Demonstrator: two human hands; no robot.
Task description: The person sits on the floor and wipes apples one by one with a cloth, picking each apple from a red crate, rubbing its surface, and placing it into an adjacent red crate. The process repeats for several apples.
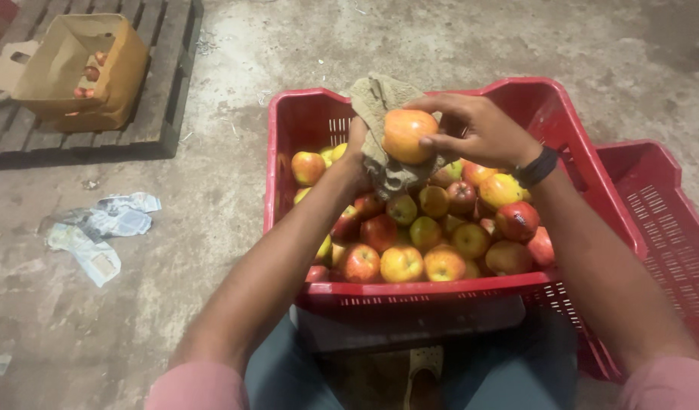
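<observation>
right fingers (448,121) clamped round an apple (408,135), thumb underneath, fingertips curled over the top, holding it up above the crate (471,288). the apple presses against a rag (381,137), a drab, crumpled cloth draped over the left hand (357,148); the left fingers sit under the cloth, so i cannot tell how they lie, though the hand grips the rag from behind. the right hand (482,130) wears a dark band (535,167) at the wrist. below both hands, the red crate is full of apples (433,228), red and yellow, heaped to the near wall. a second red crate (661,220) sits touching it on the right. out on the concrete floor (213,250), crumpled paper (99,228) lies to the left, well apart, and a cardboard box (76,68) with a few apples inside rests on a wooden pallet (159,76) at the top left.
</observation>
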